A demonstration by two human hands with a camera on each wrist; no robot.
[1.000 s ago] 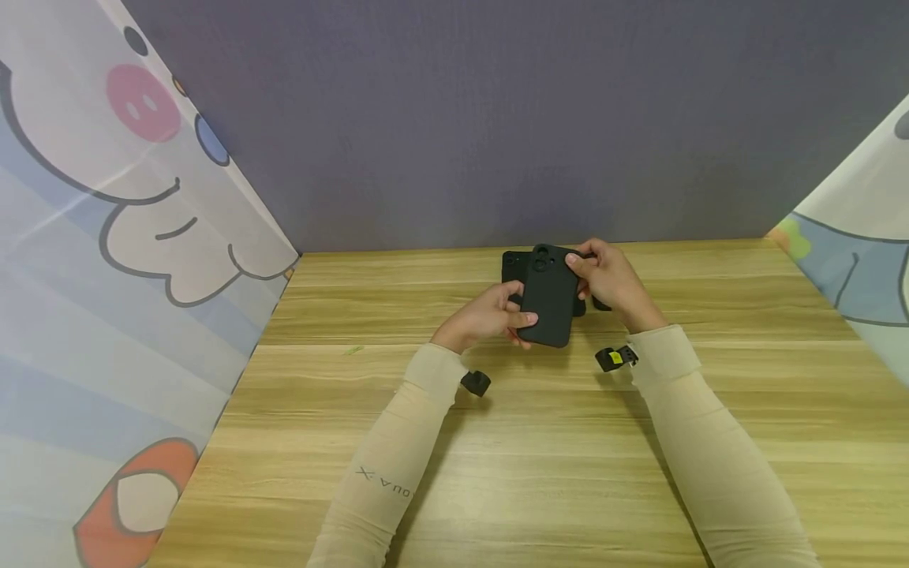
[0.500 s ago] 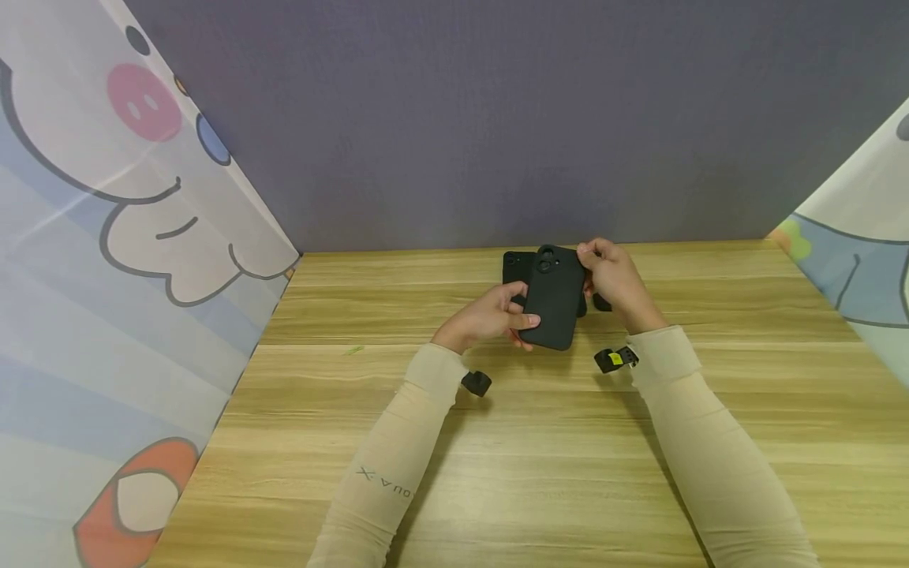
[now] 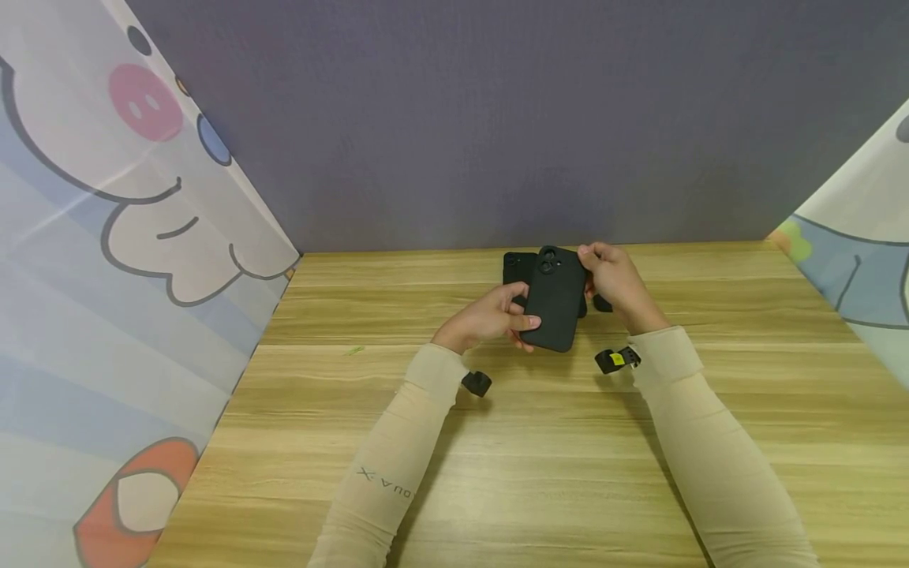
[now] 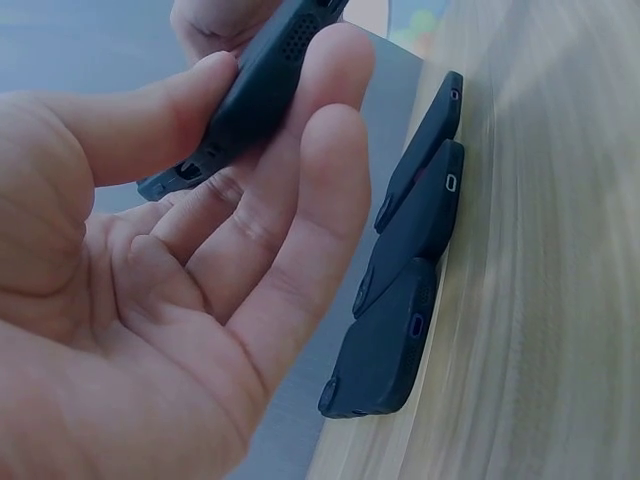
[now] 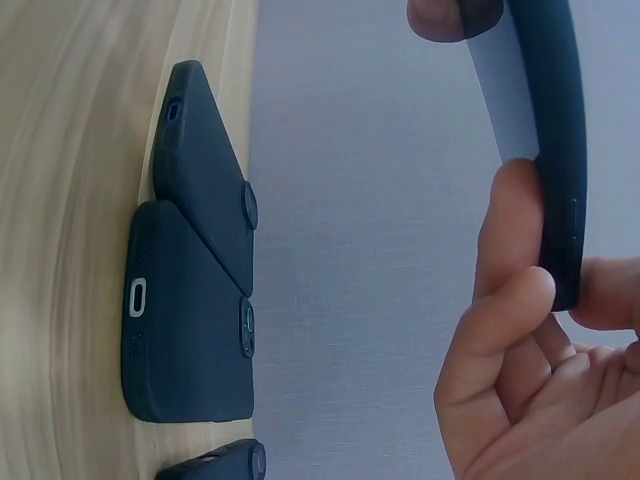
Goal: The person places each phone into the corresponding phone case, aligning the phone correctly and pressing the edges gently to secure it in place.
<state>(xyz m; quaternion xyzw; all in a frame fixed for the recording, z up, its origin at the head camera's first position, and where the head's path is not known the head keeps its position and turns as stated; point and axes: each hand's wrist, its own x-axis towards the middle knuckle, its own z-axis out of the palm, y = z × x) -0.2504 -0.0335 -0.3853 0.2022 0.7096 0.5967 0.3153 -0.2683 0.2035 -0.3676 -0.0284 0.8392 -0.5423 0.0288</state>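
A black phone case (image 3: 555, 304) with a camera cutout at its upper left is held above the table, tilted, back toward the head camera. My left hand (image 3: 490, 315) pinches its lower left edge, thumb on the back. At the upper right corner, my right hand (image 3: 612, 280) grips the case between thumb and fingers. The left wrist view shows the port edge of the held case (image 4: 255, 95) beneath my thumb. From the right wrist, the case (image 5: 562, 140) appears edge-on and thin. Whether a phone sits inside is not clear.
Behind the held case, similar black cases lie overlapping in a row on the wooden table: a left one (image 3: 517, 268), a middle one (image 5: 190, 320) and a right one (image 3: 602, 304). A grey wall (image 3: 497, 126) rises at the table's back edge; printed cloth (image 3: 85, 315) hangs at the left.
The held case has shifted slightly right and turned a little. My right thumb has slid off its back toward the upper right corner. The left hand keeps nearly the same grip.
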